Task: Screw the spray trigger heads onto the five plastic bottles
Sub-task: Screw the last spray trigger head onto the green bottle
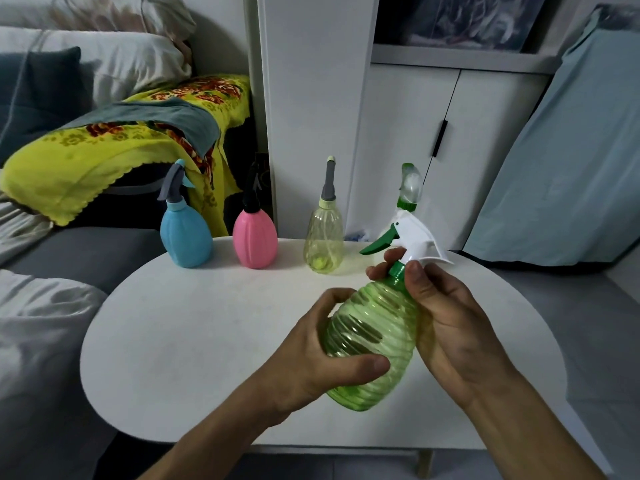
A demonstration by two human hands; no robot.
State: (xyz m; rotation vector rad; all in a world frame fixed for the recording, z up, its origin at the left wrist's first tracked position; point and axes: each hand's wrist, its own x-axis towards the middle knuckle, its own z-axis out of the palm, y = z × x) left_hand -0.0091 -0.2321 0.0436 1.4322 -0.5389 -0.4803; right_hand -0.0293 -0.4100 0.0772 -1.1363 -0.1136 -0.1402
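A ribbed green bottle (pixel 372 337) is held tilted above the white round table (pixel 194 327). My left hand (pixel 322 355) grips its body from the left. My right hand (pixel 446 327) pinches the green collar (pixel 397 271) at the neck, under a white trigger head with a green lever (pixel 408 237). At the table's far edge stand a blue bottle (pixel 186 237), a pink bottle (pixel 255 240) and a clear yellow bottle (pixel 323 237), each with a head on top. A fifth clear head with a green collar (pixel 410 187) shows behind the held trigger; its bottle is hidden.
A grey sofa with a yellow flowered blanket (pixel 104 150) lies to the left. White cabinet doors (pixel 415 150) stand behind the table. A pale blue sheet (pixel 568 168) leans at the right.
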